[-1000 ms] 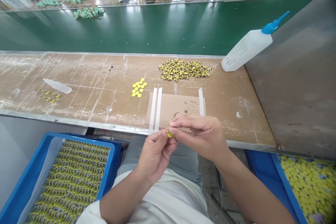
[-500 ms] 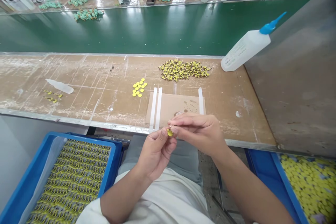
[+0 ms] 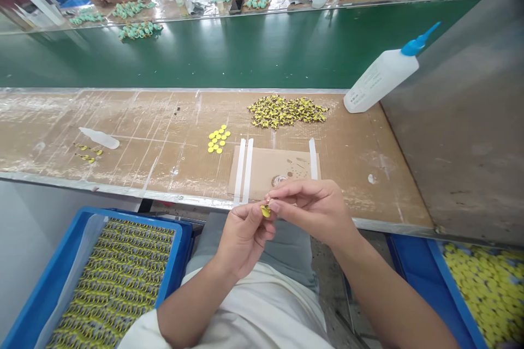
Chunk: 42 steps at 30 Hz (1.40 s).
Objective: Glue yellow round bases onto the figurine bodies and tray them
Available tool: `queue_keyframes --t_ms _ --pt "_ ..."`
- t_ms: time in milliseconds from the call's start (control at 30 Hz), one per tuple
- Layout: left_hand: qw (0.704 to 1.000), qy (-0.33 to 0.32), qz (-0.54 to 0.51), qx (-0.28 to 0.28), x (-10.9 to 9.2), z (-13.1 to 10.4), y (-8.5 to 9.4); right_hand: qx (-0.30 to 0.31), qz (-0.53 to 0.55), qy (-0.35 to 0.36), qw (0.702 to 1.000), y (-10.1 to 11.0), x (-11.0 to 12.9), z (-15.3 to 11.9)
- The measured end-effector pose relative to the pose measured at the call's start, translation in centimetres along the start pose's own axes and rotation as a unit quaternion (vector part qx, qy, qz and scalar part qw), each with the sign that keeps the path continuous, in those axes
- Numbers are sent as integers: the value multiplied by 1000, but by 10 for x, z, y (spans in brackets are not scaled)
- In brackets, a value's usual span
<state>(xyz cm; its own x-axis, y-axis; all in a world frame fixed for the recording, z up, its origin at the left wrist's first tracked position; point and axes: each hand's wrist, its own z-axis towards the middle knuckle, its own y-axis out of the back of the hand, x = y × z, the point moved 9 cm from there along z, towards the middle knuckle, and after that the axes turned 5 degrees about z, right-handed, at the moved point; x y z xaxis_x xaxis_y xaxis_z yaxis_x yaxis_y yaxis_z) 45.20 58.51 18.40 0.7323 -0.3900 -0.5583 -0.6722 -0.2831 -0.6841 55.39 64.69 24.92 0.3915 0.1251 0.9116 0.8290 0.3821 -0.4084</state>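
My left hand (image 3: 245, 234) pinches a small yellow disc (image 3: 266, 211) between thumb and fingers, over my lap at the table's front edge. From the other side my right hand (image 3: 311, 207) meets it, thumb and forefinger pressed together on a tiny dark part at the disc's top; its shape is mostly hidden by the fingertips. Just beyond my hands lies a cardboard sheet (image 3: 262, 169) with white tape strips and brown glue-like marks. Several loose yellow discs (image 3: 219, 139) lie to its left, and a heap of small yellow-and-black pieces (image 3: 286, 110) lies behind it.
A white bottle with a blue nozzle (image 3: 380, 79) leans at the right by a metal panel (image 3: 462, 136). Blue trays hold rows of yellow-black parts (image 3: 118, 272) at left and yellow discs (image 3: 487, 289) at right. Co-workers sit beyond the green belt (image 3: 229, 54).
Both hands stay together, and the yellow disc has turned slightly, showing more of a dark part on it. Across the belt, a co-worker's hands have moved off the green pieces.
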Motion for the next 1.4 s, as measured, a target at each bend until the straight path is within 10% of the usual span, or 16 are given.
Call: queue_keyframes --t_ms 667,1233,1400 --pt "941 -313 120 36 -52 -17 -3 108 137 -75 982 -28 -17 -9" --pt "875 -390 276 77 -79 -49 5 77 68 -119 987 -30 -15 -9" --pt "834 -421 323 153 -84 -58 -17 103 41 -105 988 -36 -11 -10"
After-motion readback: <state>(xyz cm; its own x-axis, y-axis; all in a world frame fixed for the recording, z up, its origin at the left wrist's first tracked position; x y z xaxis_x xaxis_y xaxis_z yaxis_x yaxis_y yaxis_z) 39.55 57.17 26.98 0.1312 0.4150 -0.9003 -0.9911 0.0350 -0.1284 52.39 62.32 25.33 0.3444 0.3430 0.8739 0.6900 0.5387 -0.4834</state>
